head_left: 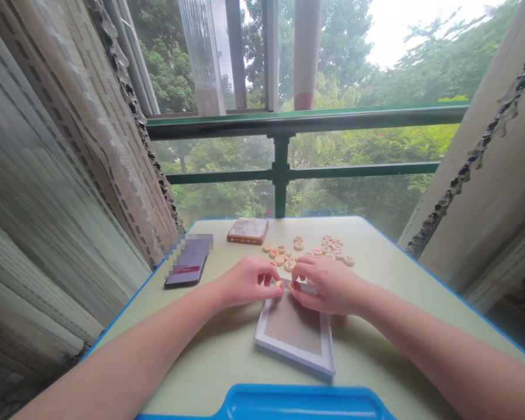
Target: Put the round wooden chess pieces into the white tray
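Note:
My left hand point(254, 283) pinches a round wooden xiangqi piece point(279, 286) with red marking between thumb and fingertips. Close beside it, my right hand point(326, 284) has its fingers closed on another xiangqi piece point(294, 286), also red-marked. Both pieces are held over the far end of a shallow white box tray point(289, 326) with a grey-brown bottom. The part of the tray that shows has nothing in it; its far right corner is hidden by my right hand. Just beyond my hands, several loose xiangqi pieces point(328, 248) lie scattered, some stacked or overlapping.
A flat brown box point(247, 230) lies near the table's far edge. On the left is a dark phone point(188, 265), partly pixelated. The pale green table point(192, 350) has a blue rim and a blue moulded recess point(306, 402) at the front. Curtains hang on both sides; a railing and window stand behind.

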